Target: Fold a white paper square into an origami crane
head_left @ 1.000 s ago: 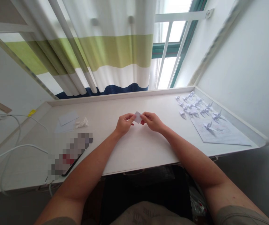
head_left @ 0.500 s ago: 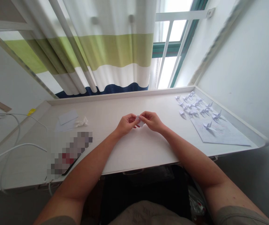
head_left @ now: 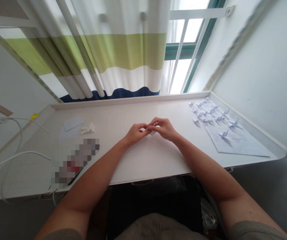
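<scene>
Head view, my left hand [head_left: 134,132]: it is over the middle of the table [head_left: 143,160], fingers curled, and its grip is pinched together on the small folded paper [head_left: 153,132].
Head view, my right hand [head_left: 164,128]: it meets the left one fingertip to fingertip, and its grip is clamped on the same paper from the other side.
Small folded paper: it is white, and only a corner shows under my fingertips. The rest is hidden by my fingers. It sits between my two hands, low over the table near its middle. I cannot tell whether it touches the surface.
Forearms: both are bare and come in from the near edge, angled towards each other.
Paper cranes [head_left: 209,113]: a cluster of small white folded ones stands at the far right of the table, well apart from my hands.
Lined sheet [head_left: 240,145]: it lies flat at the right, just nearer to me than the cluster, with one crane [head_left: 223,134] standing on it.
Paper slips [head_left: 72,123]: these lie flat at the left, with a crumpled white scrap [head_left: 87,128] just beside them.
Blurred object [head_left: 76,160]: it lies on the table near the left edge. I cannot tell what it is.
White cable [head_left: 13,157]: it loops across the far left.
Curtain [head_left: 118,50]: striped white, green and dark blue, it hangs behind the table, beside the window [head_left: 183,53].
</scene>
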Available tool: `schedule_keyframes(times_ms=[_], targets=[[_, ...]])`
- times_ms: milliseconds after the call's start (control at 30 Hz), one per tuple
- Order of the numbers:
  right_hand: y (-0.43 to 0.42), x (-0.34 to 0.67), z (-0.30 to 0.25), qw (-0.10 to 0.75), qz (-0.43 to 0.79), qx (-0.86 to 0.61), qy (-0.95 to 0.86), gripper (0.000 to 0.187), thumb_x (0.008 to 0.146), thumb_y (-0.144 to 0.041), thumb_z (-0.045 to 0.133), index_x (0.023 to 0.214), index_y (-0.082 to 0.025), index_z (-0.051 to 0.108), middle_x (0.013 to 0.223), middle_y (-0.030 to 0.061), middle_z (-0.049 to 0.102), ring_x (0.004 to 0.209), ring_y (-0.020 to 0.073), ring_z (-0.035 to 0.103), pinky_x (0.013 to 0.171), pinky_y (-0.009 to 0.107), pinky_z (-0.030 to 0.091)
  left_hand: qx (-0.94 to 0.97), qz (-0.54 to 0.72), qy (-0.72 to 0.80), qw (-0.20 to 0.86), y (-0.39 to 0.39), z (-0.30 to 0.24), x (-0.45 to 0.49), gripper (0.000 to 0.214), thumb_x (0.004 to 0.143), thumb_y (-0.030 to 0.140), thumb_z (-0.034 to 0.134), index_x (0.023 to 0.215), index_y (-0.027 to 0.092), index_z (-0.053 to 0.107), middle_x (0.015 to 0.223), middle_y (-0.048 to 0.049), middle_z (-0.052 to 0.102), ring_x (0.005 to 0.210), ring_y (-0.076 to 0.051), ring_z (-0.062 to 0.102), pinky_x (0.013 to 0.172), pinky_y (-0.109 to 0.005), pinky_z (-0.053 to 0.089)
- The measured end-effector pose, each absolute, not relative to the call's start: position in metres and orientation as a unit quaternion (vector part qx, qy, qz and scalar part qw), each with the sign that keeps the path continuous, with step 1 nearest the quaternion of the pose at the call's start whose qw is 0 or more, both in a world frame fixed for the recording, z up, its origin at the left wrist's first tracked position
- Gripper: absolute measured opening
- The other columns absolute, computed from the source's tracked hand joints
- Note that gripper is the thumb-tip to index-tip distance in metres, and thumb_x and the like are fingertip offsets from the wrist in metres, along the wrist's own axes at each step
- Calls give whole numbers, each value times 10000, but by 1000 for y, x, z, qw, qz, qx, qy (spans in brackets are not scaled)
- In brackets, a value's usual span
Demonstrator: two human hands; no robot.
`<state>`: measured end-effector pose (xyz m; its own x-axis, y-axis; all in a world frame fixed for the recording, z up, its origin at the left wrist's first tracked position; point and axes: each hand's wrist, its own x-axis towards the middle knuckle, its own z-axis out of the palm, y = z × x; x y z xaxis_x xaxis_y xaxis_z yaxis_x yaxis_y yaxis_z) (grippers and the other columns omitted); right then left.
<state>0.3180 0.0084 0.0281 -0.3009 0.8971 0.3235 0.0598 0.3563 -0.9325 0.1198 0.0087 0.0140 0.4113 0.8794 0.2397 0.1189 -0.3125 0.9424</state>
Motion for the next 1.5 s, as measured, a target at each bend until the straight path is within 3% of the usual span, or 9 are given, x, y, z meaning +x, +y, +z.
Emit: schedule_keyframes(times_ms=[133,367,500,700,800,933,1167,1367,1500], targets=[[8,318,30,475,457,-362,-659,412,770,-596,893,850,-205,789,844,55,781,805,218,733,796,402,601,700,418,345,464,8,15,120,440,845,613,789,931,183,819,910,-65,799,845,-219,708,724,-322,561],[5,320,33,463,363,-375,-716,337,859,-557,824,816,-223,796,854,57,759,806,216,715,793,391,575,738,399,376,395,10,11,120,378,904,560,733,839,190,768,768,-31,752,707,-176,646,684,-310,503],[1,318,35,484,367,-365,-705,322,862,-496,821,744,-213,722,778,33,713,746,194,685,723,359,556,706,412,345,460,6,11,126,363,840,534,822,919,183,773,895,-63,799,827,-210,721,758,-335,565],[1,318,38,506,488,-361,-612,433,842,-555,811,719,-234,548,609,-28,627,526,168,622,513,324,513,650,385,336,563,2,14,132,443,826,568,853,979,157,797,926,-110,821,880,-242,777,761,-353,605],[6,319,35,527,454,-376,-612,475,846,-661,777,767,-221,617,670,2,689,591,170,643,563,322,533,616,408,351,575,3,17,130,494,795,593,880,972,141,789,876,-117,816,833,-247,788,716,-352,617],[9,319,29,483,395,-413,-664,584,847,-778,711,770,-199,691,684,33,714,627,170,656,601,315,537,594,429,352,582,6,21,125,540,792,619,879,1003,134,771,966,-145,830,854,-269,813,711,-357,631],[7,324,29,450,441,-387,-674,577,864,-758,723,818,-182,732,632,38,724,513,153,638,495,286,503,622,379,330,600,5,24,119,541,801,629,871,1017,142,783,1020,-149,833,856,-269,826,733,-350,644],[8,327,30,425,469,-386,-671,596,882,-779,680,795,-190,667,559,3,663,448,131,584,450,262,456,647,397,338,556,3,25,121,651,913,774,647,980,139,770,958,-154,829,806,-266,819,688,-359,646],[9,324,24,417,448,-394,-686,565,879,-757,690,853,-193,684,672,24,712,522,131,591,469,257,461,708,370,355,486,4,20,119,604,937,747,630,884,166,787,847,-122,829,799,-256,806,667,-325,613]])
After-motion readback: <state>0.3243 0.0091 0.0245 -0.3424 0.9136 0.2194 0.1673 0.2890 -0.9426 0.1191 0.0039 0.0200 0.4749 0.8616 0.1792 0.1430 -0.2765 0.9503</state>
